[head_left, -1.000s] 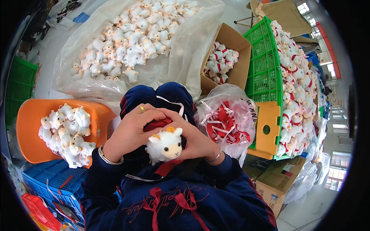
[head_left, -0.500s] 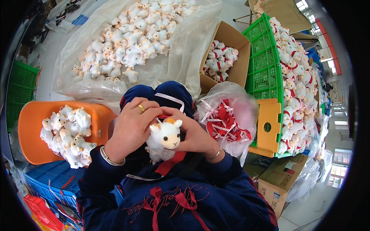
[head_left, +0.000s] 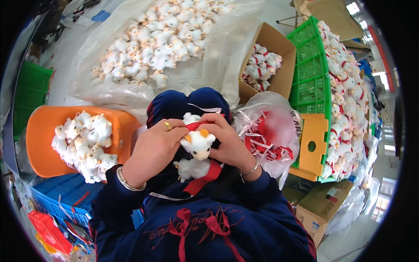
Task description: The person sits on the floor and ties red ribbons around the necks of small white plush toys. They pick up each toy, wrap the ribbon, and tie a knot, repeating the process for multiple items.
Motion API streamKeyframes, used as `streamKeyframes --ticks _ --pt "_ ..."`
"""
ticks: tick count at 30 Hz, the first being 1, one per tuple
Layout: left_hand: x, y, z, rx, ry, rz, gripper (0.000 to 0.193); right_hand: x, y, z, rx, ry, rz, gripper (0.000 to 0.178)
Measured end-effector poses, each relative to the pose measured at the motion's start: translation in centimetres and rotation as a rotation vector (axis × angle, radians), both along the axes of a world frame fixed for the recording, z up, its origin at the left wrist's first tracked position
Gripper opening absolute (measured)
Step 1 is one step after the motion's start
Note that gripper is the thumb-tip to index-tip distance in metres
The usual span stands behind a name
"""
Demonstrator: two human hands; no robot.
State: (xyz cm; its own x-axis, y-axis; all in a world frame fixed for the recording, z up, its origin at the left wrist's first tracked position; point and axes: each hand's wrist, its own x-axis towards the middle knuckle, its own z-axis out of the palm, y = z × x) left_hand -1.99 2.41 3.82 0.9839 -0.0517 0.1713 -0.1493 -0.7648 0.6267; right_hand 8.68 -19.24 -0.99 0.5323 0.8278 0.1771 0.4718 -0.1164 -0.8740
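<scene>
Plastic sheet [head_left: 220,72] up top, piled with toys [head_left: 161,41]. Mid-frame, one white toy [head_left: 200,146] has its head right between left hand [head_left: 155,148] and right hand [head_left: 232,146], both pinching the red ribbon [head_left: 194,126] running sideways just above it, neither really nearer.

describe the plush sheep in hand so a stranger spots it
Find the navy trousers mid-picture. There, between the left hand and right hand, a white plush sheep shows its orange horns. Unlike the pile of sheep on the plastic sheet, it has red ribbon behind its head.
</scene>
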Motion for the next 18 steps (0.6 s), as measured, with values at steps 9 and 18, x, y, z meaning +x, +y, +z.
streamKeyframes --ticks 9,18 --pt "-0.7 -0.8 -1.2 0.18 -0.041 0.072 0.014 -0.4 -0.9 -1.4 -0.043 -0.145 0.095 0.052" --pt "-2.3 -1.9 -4.3 -0.14 -0.026 0.074 0.033 -0.5 -0.7 -1.5 -0.017 -0.052 0.042 0.058"
